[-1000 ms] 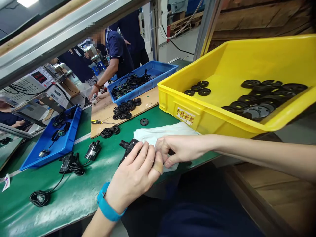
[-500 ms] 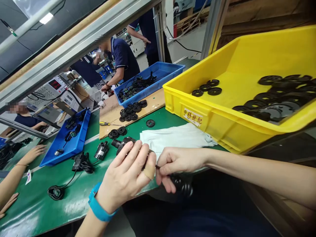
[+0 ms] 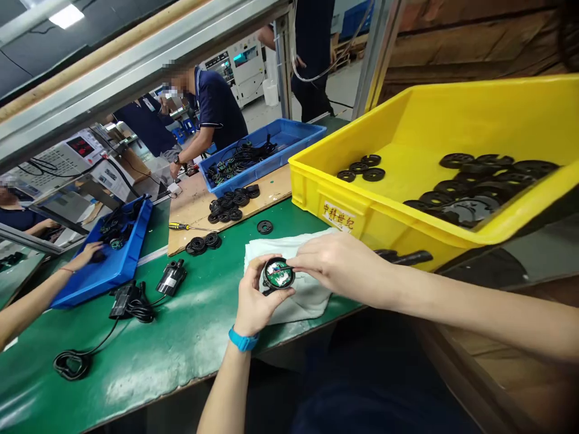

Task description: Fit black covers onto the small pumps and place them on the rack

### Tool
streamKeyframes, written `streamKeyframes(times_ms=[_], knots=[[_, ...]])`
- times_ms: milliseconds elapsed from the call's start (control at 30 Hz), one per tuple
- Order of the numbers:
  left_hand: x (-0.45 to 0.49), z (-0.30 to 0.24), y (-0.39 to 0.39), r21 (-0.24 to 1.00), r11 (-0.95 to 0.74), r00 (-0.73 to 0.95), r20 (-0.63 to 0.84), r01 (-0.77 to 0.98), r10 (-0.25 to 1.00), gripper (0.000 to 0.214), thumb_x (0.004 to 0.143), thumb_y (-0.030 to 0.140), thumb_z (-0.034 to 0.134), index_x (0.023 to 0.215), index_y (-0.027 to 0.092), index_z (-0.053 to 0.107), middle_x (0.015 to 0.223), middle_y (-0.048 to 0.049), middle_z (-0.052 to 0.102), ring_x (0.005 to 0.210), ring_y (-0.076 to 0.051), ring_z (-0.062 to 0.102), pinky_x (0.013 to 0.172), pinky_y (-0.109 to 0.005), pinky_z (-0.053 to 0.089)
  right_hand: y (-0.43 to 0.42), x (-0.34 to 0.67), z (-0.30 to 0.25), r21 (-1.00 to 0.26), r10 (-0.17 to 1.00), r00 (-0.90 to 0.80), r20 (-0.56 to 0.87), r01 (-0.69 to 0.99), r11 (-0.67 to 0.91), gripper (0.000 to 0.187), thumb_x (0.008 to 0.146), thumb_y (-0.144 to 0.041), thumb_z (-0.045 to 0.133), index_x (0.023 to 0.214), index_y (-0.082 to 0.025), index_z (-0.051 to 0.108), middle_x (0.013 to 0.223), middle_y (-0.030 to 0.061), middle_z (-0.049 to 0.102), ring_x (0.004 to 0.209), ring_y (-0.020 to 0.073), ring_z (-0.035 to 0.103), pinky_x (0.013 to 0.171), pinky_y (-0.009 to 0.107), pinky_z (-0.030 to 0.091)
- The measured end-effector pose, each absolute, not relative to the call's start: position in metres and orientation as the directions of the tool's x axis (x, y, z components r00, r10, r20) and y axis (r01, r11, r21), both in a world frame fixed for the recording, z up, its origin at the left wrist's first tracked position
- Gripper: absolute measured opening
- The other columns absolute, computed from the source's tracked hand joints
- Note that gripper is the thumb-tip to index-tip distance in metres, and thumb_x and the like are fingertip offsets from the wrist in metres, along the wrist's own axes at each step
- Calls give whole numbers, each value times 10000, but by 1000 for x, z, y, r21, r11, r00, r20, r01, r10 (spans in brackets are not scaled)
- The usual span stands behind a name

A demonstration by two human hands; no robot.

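Observation:
My left hand (image 3: 254, 299) is wrapped round a small black pump (image 3: 277, 275), held upright so its round open end with a green circuit board faces me. My right hand (image 3: 340, 264) reaches in from the right, its fingertips pinched at the pump's rim; whether they hold anything is hidden. Both hands hover over a white cloth (image 3: 302, 292) on the green mat (image 3: 181, 337).
A yellow bin (image 3: 407, 223) with black round parts sits at right. Black discs (image 3: 228, 206) lie on a wooden board with a screwdriver (image 3: 181, 226). Another pump (image 3: 170, 278) with cable and two blue trays (image 3: 99, 265) are at left, where a co-worker's hand (image 3: 85, 255) reaches.
My left hand has turned the pump from lying flat on the cloth to upright with its open end facing me. The right hand moved up to its rim. A co-worker's hand reached the blue tray.

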State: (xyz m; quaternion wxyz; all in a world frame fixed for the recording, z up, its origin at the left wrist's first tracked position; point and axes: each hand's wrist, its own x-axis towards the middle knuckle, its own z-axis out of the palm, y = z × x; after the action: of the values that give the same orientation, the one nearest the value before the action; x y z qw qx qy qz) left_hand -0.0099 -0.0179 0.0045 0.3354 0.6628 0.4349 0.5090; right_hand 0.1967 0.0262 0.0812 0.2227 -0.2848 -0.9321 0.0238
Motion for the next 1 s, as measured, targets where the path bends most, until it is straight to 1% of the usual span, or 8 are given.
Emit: streamKeyframes(times_ms=[133, 333, 400, 500, 600, 700, 833, 1000], knots=[[-3, -10, -10, 936, -329, 81, 321, 126, 944, 591, 761, 337, 867, 1253, 183, 577, 1262, -114, 655, 1164, -248, 638, 1049, -405, 506, 37, 204, 54, -166, 482, -723, 494, 466, 869, 317, 998, -149, 464, 941, -189, 773, 785, 72, 711, 720, 203, 626, 666, 310, 442], [-2, -17, -9, 935, -337, 72, 331, 109, 941, 587, 778, 308, 858, 1280, 203, 573, 1279, -94, 641, 1203, -244, 614, 1079, -397, 479, 38, 209, 42, -430, 521, -641, 564, 311, 848, 275, 1025, -167, 463, 1145, -190, 710, 882, 63, 709, 827, 180, 649, 748, 290, 506], [-2, -16, -10, 934, -340, 82, 332, 112, 940, 578, 789, 309, 851, 1285, 207, 572, 1302, -98, 637, 1231, -253, 607, 1087, -401, 478, 39, 210, 46, -355, 468, -670, 577, 311, 882, 285, 1030, -148, 439, 1136, -178, 701, 897, 73, 707, 852, 185, 641, 782, 305, 503], [-2, -16, -11, 930, -347, 102, 336, 120, 936, 587, 794, 304, 849, 1301, 212, 567, 1339, -105, 627, 1266, -265, 594, 1109, -420, 470, 44, 209, 57, -73, 302, -794, 527, 312, 947, 340, 1046, -124, 362, 1053, -140, 702, 818, 79, 661, 785, 197, 580, 733, 327, 454], [-2, -17, -11, 930, -347, 119, 334, 122, 935, 591, 793, 276, 850, 1311, 228, 569, 1338, -94, 632, 1263, -262, 598, 1119, -425, 466, 50, 205, 68, 198, 131, -904, 407, 227, 953, 336, 1043, -121, 385, 890, -140, 684, 752, 62, 603, 706, 199, 504, 679, 344, 374], [-2, -17, -9, 937, -329, 120, 316, 118, 941, 589, 795, 289, 848, 1309, 225, 567, 1329, -97, 636, 1247, -267, 610, 1106, -432, 482, 55, 199, 74, 347, 58, -964, 258, 148, 926, 301, 992, -61, 456, 794, -153, 663, 760, 57, 595, 723, 203, 503, 701, 359, 344], [-3, -17, -5, 936, -326, 116, 312, 133, 943, 604, 780, 324, 859, 1298, 214, 568, 1318, -105, 633, 1241, -275, 614, 1108, -443, 482, 62, 193, 78, 376, 79, -990, 114, 116, 919, 297, 954, -38, 509, 735, -166, 663, 720, 47, 597, 712, 202, 506, 685, 362, 312], [-3, -19, -3, 919, -363, 97, 352, 155, 931, 585, 793, 330, 849, 1295, 225, 567, 1287, -98, 635, 1217, -265, 619, 1079, -426, 494, 72, 195, 85, 144, 166, -977, 137, 185, 972, 270, 984, -69, 507, 845, -158, 721, 740, 42, 641, 683, 183, 513, 693, 349, 328]])
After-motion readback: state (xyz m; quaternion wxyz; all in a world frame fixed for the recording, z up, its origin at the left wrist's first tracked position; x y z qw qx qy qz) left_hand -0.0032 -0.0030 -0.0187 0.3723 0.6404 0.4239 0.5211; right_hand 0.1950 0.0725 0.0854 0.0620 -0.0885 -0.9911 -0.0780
